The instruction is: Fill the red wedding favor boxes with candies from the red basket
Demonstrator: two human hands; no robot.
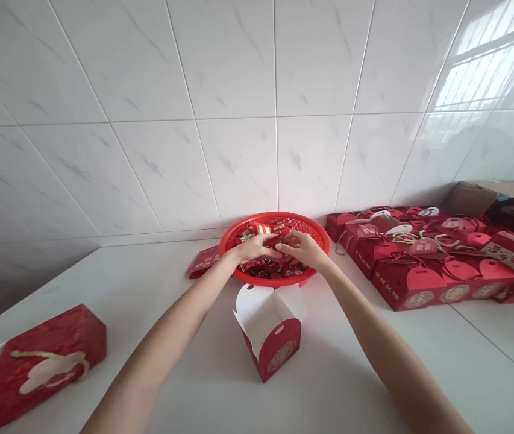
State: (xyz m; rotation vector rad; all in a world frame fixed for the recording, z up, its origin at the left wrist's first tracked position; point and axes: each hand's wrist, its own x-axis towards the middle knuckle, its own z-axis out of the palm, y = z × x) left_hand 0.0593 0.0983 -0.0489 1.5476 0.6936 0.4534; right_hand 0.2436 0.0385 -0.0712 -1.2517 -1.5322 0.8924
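A red plastic colander [279, 282] stands against the wall, filled with small wrapped sweets [257, 266], mostly red. Both of my hands reach into it. My left hand [257, 248] and my right hand [304, 248] meet over the sweets, fingers curled in around small red wrapped sweets [275, 241]; my fingers partly hide them, so how many I hold does not show. In front of the colander, between my forearms, sits an open red gift box [279, 349] with its flaps up and white inside; the part of the inside that shows holds nothing.
Closed red gift boxes [419, 283] with cords stand in rows at the right, beside a cardboard carton [473, 196]. A red gift bag [53, 361] lies at the left. Another red packet [203, 262] is left of the colander. A tiled wall [238, 163] bounds the back.
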